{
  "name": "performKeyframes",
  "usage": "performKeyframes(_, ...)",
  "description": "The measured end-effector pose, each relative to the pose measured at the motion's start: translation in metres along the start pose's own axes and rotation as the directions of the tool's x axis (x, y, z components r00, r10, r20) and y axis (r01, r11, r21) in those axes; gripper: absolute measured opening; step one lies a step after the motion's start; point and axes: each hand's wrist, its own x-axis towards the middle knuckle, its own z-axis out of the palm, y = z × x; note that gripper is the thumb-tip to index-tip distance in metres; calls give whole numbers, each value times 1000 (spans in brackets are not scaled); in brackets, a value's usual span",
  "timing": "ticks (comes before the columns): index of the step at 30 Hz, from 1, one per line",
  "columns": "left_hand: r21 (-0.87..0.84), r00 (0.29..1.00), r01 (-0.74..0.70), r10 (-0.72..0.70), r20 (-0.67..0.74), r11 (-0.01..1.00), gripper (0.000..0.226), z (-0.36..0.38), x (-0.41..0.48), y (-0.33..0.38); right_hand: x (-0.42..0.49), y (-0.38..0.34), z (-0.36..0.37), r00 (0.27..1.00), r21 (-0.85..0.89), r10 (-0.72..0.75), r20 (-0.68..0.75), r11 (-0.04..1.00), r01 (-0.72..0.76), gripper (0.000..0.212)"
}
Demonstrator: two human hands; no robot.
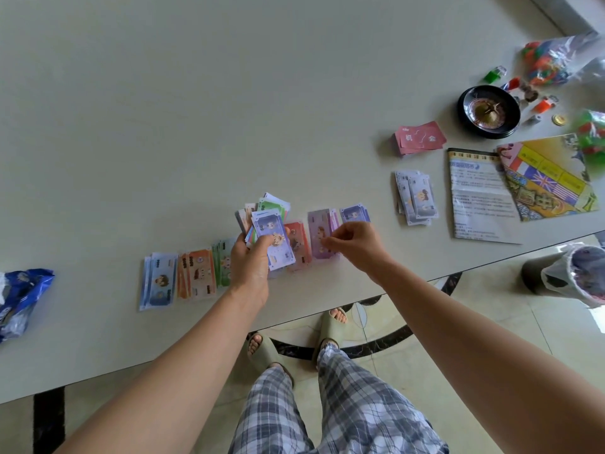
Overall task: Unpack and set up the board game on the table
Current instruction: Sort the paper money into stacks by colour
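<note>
Paper money first: was sorting a mixed stack (270, 224) by colour, judging from the row along the near edge of the table (196, 109). Gripped that stack in the left hand (250, 257), fanned and lifted a little above the row, fingers and thumb curled round it. Reached with the right hand (355, 245) over the purple pile (318, 234), thumb and forefinger pressed together in a pinch; could not tell whether pinching a note or only touching the pile. Counted in the row, from the left, a pale blue pile (158, 283), an orange pile (198, 273), a green pile (222, 262), a red pile (299, 244) partly hidden behind the stack, then the purple one and a violet pile (355, 213). Saw further right a red card deck (420, 137), a grey-blue pile (415, 198), the rule sheet (474, 198), the folded board (550, 178) and the roulette wheel (487, 111), all well apart from the hands. Judged the task not far along, with the board not yet opened. Needed next to peel the top note off the stack and lay it squarely on the pile of the same colour, without pushing the neighbours.
</note>
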Motion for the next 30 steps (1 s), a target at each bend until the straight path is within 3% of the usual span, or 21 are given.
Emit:
performKeyframes(4,16,1000,-17,17,8,1000,19,7,-1,-5,9,10,-5,997,-282,17,-80,959,-39,21)
performKeyframes(6,15,1000,-14,14,21,1000,19,12,-3,-7,7,8,-3,987,-339,-30,-158,941,-26,26)
performKeyframes(8,3,999,-19,19,43,1000,20,19,-6,-7,3,3,-1,987,-228,-75,-145,973,41,33)
performKeyframes(11,9,998,-26,25,54,1000,20,30,-9,-7,-4,-7,1,985,98,-158,72,984,151,30)
performKeyframes(13,-1,995,-20,20,98,1000,18,37,-10,-7,-3,-7,1,974,99,-175,142,982,162,29)
performKeyframes(16,-33,989,29,-25,144,999,14,46,-11,-7,4,-3,-8,982,111,-141,123,986,128,24)
performKeyframes(24,-12,994,15,-14,108,1000,17,65,-8,-13,8,0,-37,978,160,-134,159,981,108,24)
performKeyframes(28,-27,998,-14,16,61,1000,18,73,-7,-15,7,0,-45,990,233,-102,102,969,75,15)
performKeyframes(30,-24,998,-28,29,48,999,20,73,-4,-16,11,5,-52,996,182,-78,39,981,70,16)
